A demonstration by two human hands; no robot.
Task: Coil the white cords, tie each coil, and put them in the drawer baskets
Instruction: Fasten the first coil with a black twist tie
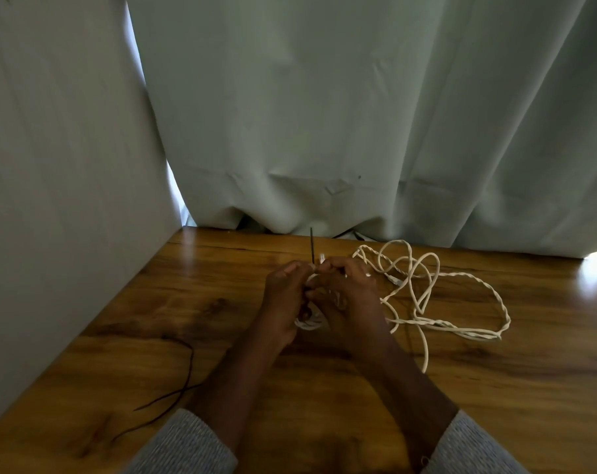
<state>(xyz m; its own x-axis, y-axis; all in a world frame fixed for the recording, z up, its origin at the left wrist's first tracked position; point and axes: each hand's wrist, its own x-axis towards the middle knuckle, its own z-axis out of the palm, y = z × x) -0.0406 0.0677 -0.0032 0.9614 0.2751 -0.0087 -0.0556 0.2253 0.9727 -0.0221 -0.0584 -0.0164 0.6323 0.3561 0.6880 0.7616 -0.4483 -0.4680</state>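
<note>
I see both hands meeting at frame centre over the wooden table [221, 302]. Left hand [283, 295] and right hand [348, 292] are each curled around a small white coil [309, 323], its loops showing below the knuckles. A thin dark tie [312, 246] sticks up at 12 o'clock from the fingers; I can't tell which hand pinches it. Loose white cord [461, 302] lies tangled at 3 o'clock of the hands, partly twisted. Thin black cord [187, 371] lies at 8 o'clock. Grey-green curtain [324, 114] hangs at the table's far edge. Grey sleeves [184, 446] at the bottom.
</note>
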